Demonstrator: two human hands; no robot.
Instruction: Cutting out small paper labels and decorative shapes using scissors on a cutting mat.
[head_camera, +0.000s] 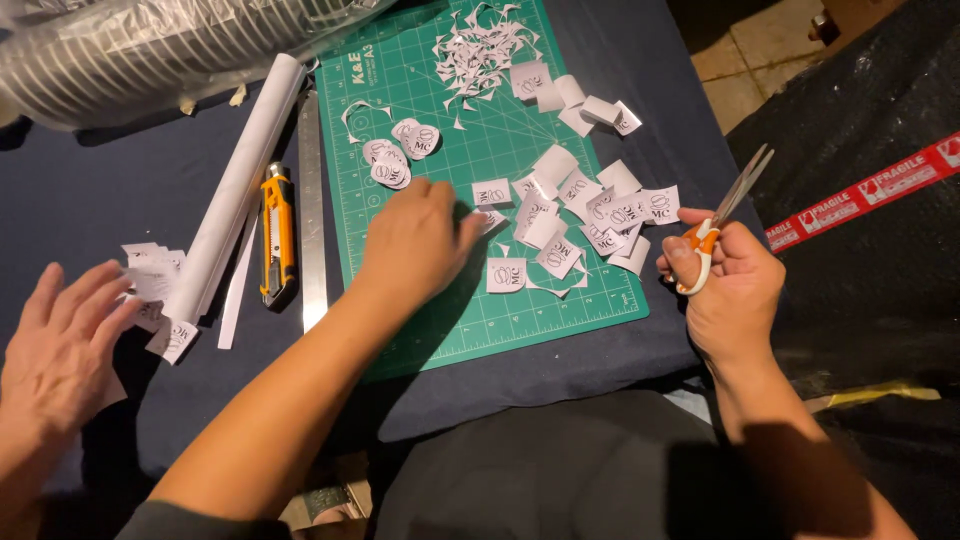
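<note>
My left hand (415, 240) lies palm down on the green cutting mat (450, 330), its fingertips touching a small printed paper square (492, 192) at the edge of a loose pile of such squares (590, 215). Nothing is gripped in it. My right hand (725, 285) hovers just off the mat's right edge, shut on orange-handled scissors (735, 195) whose blades point up and away. A few cut-out oval labels (395, 155) sit on the mat beyond my left hand.
White paper scraps (480, 50) lie at the mat's far end. Left of the mat are a steel ruler (312, 210), an orange utility knife (277, 235) and a paper roll (235, 190). Another person's hand (60, 345) rests on paper squares at lower left. A black wrapped package with red tape (870, 185) stands on the right.
</note>
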